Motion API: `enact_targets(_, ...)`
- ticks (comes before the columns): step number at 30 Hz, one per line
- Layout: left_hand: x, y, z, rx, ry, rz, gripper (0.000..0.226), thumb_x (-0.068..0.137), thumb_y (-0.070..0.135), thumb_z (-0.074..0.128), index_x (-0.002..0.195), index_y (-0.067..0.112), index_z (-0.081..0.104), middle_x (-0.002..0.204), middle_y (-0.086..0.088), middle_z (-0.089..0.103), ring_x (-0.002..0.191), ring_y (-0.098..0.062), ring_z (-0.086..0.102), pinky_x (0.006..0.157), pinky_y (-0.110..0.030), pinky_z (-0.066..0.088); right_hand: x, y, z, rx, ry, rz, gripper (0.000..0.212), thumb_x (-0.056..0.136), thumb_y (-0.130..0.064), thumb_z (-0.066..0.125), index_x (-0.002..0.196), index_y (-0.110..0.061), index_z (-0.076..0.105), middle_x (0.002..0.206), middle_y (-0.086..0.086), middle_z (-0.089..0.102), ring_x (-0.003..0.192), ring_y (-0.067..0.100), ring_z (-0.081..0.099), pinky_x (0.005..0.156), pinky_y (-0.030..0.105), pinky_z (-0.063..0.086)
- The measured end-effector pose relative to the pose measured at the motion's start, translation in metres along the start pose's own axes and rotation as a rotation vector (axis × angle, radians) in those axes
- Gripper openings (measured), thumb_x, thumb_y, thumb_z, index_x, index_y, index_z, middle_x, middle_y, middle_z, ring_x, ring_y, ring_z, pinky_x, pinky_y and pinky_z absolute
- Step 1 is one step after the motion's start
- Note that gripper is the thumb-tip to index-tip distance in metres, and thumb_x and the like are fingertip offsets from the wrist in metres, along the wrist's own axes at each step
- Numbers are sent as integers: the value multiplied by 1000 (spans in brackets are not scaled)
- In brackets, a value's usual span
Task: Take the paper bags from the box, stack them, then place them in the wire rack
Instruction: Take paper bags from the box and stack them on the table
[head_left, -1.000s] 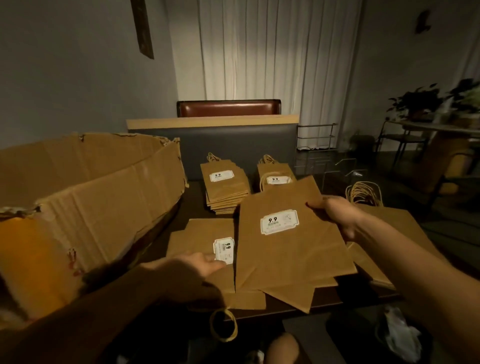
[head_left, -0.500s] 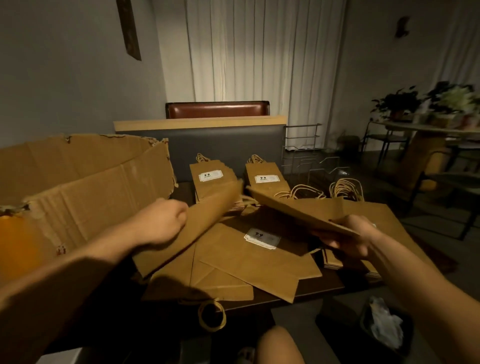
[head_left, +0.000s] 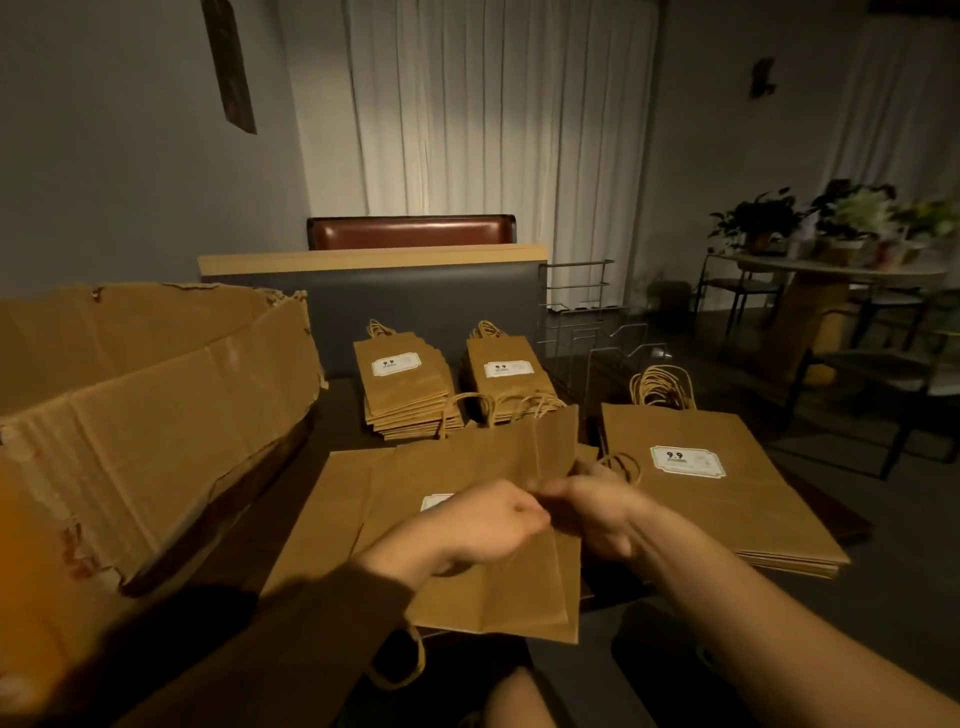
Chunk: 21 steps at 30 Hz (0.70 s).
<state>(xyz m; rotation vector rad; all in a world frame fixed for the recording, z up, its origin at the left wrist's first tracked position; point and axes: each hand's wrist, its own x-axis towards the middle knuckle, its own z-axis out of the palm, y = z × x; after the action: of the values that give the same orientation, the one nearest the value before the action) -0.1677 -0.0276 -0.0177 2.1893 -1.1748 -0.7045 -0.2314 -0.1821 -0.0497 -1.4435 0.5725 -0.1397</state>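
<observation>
My left hand (head_left: 485, 525) and my right hand (head_left: 597, 512) meet over the table's middle, both pinching flat brown paper bags (head_left: 498, 587) with their handles pointing away. More loose bags (head_left: 332, 514) lie under them. A stack of large labelled bags (head_left: 727, 499) lies to the right. Two stacks of small bags (head_left: 405, 389) (head_left: 506, 376) stand at the back. The torn cardboard box (head_left: 145, 415) fills the left side. The wire rack (head_left: 587, 312) stands behind the stacks at the right.
A dark table (head_left: 337, 421) carries everything, with its near edge just below the held bags. A bench back (head_left: 374, 260) and a brown chair (head_left: 410, 231) stand behind. A round table with plants (head_left: 841, 265) and chairs are at the right.
Both hands came together at the centre, bringing the two bags they had lifted apart onto one another. The large bags on the right now lie uncovered with the label showing.
</observation>
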Motion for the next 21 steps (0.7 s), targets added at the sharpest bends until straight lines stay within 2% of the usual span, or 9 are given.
enact_targets(2,7,-10,3,-40,44,49,22,97,27,54,114,31,67,110,5,67,100,-16,64,86,-31,51,0,4,-4,5,141,-32,43,87,5,62,127,-8,54,101,14,68,87,27,66,64,31,56)
enact_targets(4,15,-23,-9,-32,300,72,32,94,19,60,123,33,61,126,11,57,111,-13,58,88,-24,48,-6,-2,-18,48,186,-62,37,91,6,58,125,-7,53,107,18,68,94,32,67,74,38,58)
enact_targets(6,25,-42,-26,38,623,11,50,89,20,65,136,31,50,142,6,44,127,-17,47,103,-32,44,-13,-13,-38,86,173,-124,30,94,3,52,122,-9,53,110,20,68,97,34,67,84,44,56)
enact_targets(7,29,-49,-33,-22,689,-87,61,88,25,67,143,30,41,146,3,39,132,-21,43,107,-40,42,-18,-19,-47,94,180,-155,28,95,2,51,120,-11,54,108,19,68,95,33,67,85,43,57)
enact_targets(9,34,-54,-37,-379,612,-254,70,87,35,68,148,27,32,139,1,47,123,-24,51,100,-44,46,-25,-26,-60,106,196,-215,25,96,-2,49,117,-13,56,100,16,69,86,28,68,77,37,59)
enact_targets(12,48,-41,-18,-866,388,-234,52,88,28,70,135,20,50,112,-4,69,97,-24,68,80,-40,57,-27,-21,-71,70,187,-235,21,98,-12,49,117,-14,58,94,11,68,79,23,68,68,31,56)
enact_targets(16,75,-2,-1,-813,482,-41,37,90,21,68,125,28,56,113,0,70,99,-20,69,87,-44,57,-25,-20,-97,-122,227,-263,34,90,-23,69,120,-26,54,105,4,72,90,21,73,80,37,59)
enact_targets(19,92,33,-8,-885,391,174,44,92,6,62,128,28,49,116,-1,70,101,-18,69,86,-41,57,-32,-41,-131,-83,394,-426,26,89,-17,70,114,-15,64,88,0,76,74,13,74,63,27,57)
enact_targets(21,104,58,-10,-857,355,236,49,91,-1,60,130,26,47,116,-2,69,103,-18,68,84,-39,57,-40,-60,-150,-68,506,-506,20,92,-20,67,111,-15,67,91,1,76,77,14,74,61,26,58)
